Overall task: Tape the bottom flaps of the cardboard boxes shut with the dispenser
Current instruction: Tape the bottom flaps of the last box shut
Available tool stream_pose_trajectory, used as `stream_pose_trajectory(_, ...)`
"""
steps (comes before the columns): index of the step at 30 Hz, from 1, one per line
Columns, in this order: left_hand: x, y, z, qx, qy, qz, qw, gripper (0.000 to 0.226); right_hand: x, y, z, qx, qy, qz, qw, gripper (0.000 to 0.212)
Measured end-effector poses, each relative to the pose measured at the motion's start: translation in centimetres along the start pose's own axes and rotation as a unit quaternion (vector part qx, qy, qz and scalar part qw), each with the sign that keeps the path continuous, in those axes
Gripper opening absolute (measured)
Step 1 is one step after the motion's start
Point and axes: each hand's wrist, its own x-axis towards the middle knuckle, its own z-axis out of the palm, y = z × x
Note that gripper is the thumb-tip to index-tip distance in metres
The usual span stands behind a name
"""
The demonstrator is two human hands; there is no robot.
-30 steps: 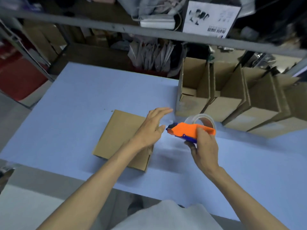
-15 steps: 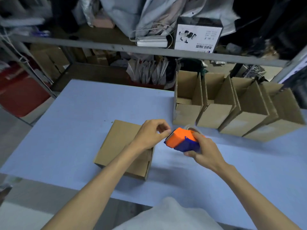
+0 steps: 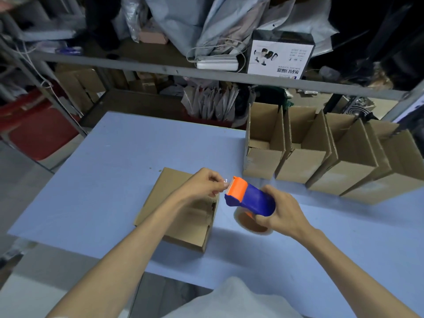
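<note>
An orange and blue tape dispenser (image 3: 249, 197) with a clear tape roll under it is gripped by my right hand (image 3: 281, 213) above the blue table (image 3: 114, 161). My left hand (image 3: 204, 187) pinches the loose tape end (image 3: 226, 183) at the dispenser's orange mouth. Beneath my left forearm a flat stack of folded cardboard boxes (image 3: 167, 203) lies on the table. Several assembled boxes (image 3: 305, 154) stand in a row at the back right, open tops up.
A metal shelf rail (image 3: 206, 76) crosses behind the table, with bags, a white power strip and a black and white product box (image 3: 281, 55) on it. Red crates (image 3: 39, 131) sit on the floor at left. The table's near edge runs just before my torso.
My right hand has turned the dispenser so the blue side faces up and the roll hangs below. My left hand went from open to pinching the tape end.
</note>
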Motion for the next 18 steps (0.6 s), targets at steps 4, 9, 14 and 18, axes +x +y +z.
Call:
stream_pose_trajectory(4,0.1,-0.4,0.3,-0.003,0.005,-0.03,1.0,0.02,0.2,0.1,0.3,-0.006,-0.004,-0.017,1.0,0.051)
stream_pose_trajectory(9,0.0,-1.1,0.6,0.027,0.053,-0.064,0.996,0.026,1.2,-0.1,0.8,-0.04,0.012,-0.042,0.998,0.048)
stream_pose_trajectory(14,0.0,-1.8,1.3,0.121,0.134,-0.08,0.98,0.024,1.8,-0.4,0.8,-0.023,-0.026,-0.06,0.998,0.048)
stream_pose_trajectory(18,-0.2,-2.8,-0.2,0.166,0.198,-0.089,0.962,0.022,1.2,0.3,0.3,-0.02,-0.033,-0.067,0.997,0.04)
